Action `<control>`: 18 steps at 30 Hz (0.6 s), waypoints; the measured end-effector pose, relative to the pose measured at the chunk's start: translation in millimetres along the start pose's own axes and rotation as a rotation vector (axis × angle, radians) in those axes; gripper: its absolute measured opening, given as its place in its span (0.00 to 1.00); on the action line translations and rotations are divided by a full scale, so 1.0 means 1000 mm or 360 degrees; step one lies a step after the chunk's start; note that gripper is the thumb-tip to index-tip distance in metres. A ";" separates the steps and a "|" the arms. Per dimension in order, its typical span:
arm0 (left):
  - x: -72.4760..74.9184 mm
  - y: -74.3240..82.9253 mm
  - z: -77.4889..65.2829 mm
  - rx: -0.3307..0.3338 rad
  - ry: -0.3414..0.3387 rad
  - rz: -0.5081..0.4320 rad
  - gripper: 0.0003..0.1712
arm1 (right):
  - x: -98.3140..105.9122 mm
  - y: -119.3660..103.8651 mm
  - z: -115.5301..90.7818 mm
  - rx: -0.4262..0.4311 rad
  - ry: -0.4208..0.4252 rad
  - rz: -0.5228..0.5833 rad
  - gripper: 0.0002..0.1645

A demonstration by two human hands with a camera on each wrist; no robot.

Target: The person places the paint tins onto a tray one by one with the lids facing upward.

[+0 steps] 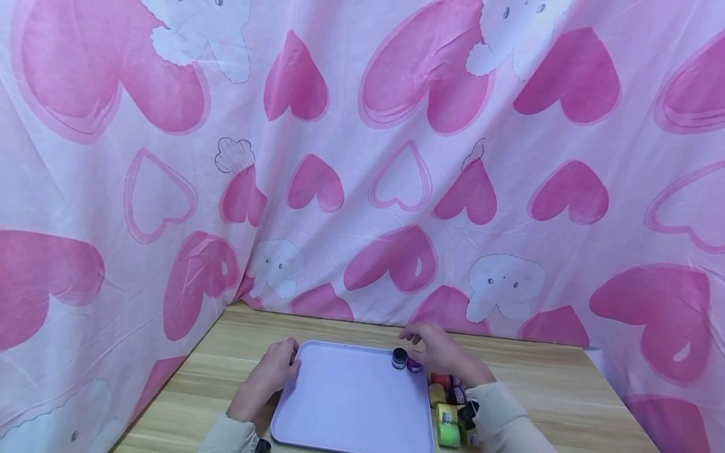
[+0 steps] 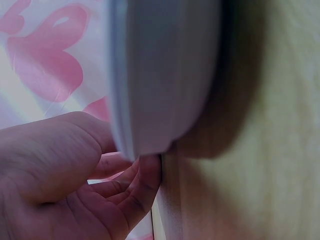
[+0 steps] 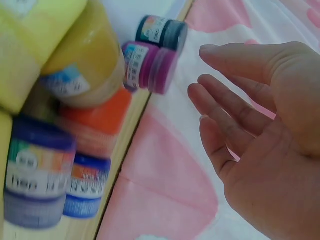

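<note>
left hand [image 1: 275, 368] grips the left rim of a pale-lilac, rectangular, plastic-looking tray [image 1: 351, 402] on the wood-grain table [image 1: 544, 371]; right hand [image 1: 438, 351], fingers loosely parted, holds nothing near a small round purple jar [image 3: 162, 71] beside a small round black-lidded jar [image 1: 399, 358], tray's far right corner.

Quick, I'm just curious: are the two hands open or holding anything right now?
Left hand: holding the tray by its edge.
Right hand: open, holding nothing, near the purple jar.
</note>
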State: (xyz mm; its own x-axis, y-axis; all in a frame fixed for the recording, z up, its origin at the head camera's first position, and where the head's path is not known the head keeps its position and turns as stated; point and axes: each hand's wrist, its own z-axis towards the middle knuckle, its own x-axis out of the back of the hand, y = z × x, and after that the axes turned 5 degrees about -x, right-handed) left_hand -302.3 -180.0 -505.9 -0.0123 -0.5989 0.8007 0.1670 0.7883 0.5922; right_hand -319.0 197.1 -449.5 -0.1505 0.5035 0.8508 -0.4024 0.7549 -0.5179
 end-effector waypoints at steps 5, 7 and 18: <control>0.000 0.001 0.000 0.0005 -0.0001 -0.0002 0.14 | 0.012 0.007 -0.012 -0.0015 0.0027 0.0031 0.20; 0.000 0.001 0.000 0.0007 0.0000 0.0003 0.13 | 0.017 0.013 -0.018 -0.0006 0.0037 0.0049 0.21; 0.000 0.002 -0.001 -0.0002 0.0002 0.0013 0.14 | 0.029 0.048 -0.050 -0.0133 0.0033 0.0131 0.19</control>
State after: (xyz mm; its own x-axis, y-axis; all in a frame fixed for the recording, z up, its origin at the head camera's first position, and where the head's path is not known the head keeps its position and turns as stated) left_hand -301.3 -178.6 -505.4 -0.0099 -0.5924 0.8056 0.1683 0.7932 0.5853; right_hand -298.0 269.1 -454.1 -0.1612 0.5733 0.8033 -0.3128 0.7423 -0.5926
